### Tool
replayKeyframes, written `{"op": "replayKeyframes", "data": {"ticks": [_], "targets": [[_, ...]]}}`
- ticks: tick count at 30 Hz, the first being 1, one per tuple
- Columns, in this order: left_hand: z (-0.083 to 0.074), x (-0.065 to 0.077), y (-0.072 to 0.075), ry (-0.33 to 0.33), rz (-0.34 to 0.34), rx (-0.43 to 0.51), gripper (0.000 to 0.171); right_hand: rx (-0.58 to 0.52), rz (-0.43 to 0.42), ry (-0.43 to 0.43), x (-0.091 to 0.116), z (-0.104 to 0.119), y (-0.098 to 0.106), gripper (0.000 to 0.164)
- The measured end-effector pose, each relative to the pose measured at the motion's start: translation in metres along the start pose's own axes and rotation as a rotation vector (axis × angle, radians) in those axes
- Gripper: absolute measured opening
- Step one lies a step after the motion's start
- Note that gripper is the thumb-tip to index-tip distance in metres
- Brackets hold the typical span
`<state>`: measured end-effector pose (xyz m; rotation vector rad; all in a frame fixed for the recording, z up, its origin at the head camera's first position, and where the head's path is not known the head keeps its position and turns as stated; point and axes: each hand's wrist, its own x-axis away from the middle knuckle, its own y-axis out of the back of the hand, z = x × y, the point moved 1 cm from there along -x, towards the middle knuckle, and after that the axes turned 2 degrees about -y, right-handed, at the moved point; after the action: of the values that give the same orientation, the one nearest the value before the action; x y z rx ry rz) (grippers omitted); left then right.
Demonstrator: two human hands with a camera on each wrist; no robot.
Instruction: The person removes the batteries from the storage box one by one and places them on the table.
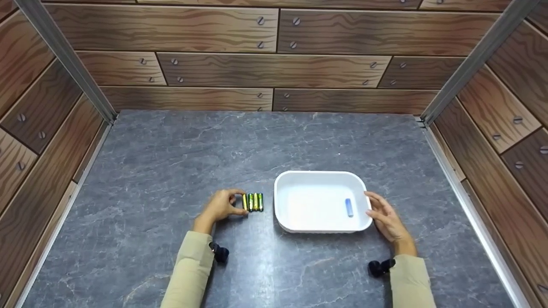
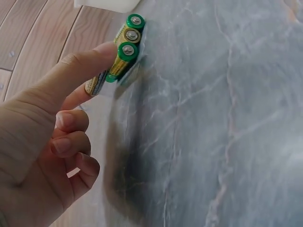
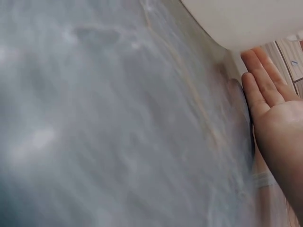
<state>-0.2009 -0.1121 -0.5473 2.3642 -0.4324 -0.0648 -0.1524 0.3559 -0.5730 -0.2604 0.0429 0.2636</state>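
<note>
My left hand (image 1: 220, 205) pinches the leftmost battery (image 1: 245, 202) of a short row by its two ends, between thumb and index finger. In the left wrist view the thumb partly hides that gold-and-black battery (image 2: 96, 84). Beside it lie three green-and-gold batteries (image 1: 256, 202), side by side on the table. To their right sits a white plastic tub (image 1: 319, 229) with a small blue cylinder (image 1: 349, 207) inside, near its right end. My right hand (image 1: 387, 218) touches the tub's right rim with fairly straight fingers; in the right wrist view its thumb is hidden.
The grey marbled tabletop (image 1: 205, 145) spreads around the tub and batteries. Wood-patterned panels (image 1: 222, 70) enclose it at the back and both sides, with metal posts at the back corners. Black wrist cameras (image 1: 220, 253) sit at both sleeves.
</note>
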Motion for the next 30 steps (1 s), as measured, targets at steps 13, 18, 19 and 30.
{"op": "replayKeyframes", "data": {"ticks": [13, 18, 19, 30], "targets": [[0.0000, -0.0047, -0.0038, 0.050, 0.018, -0.033, 0.057, 0.043, -0.026, -0.089, -0.0034, 0.0002, -0.0027, 0.052], [0.0000, -0.0039, -0.0043, 0.038, 0.021, -0.042, 0.060, 0.028, -0.010, -0.109, -0.0021, 0.0010, -0.0027, 0.052], [-0.0002, -0.0036, -0.0042, 0.038, 0.022, -0.041, 0.061, 0.027, -0.009, -0.113, -0.0020, 0.0011, -0.0027, 0.052], [-0.0068, -0.0037, -0.0003, 0.059, 0.010, -0.021, 0.061, 0.022, 0.002, -0.128, -0.0037, 0.0012, -0.0002, 0.052]]}}
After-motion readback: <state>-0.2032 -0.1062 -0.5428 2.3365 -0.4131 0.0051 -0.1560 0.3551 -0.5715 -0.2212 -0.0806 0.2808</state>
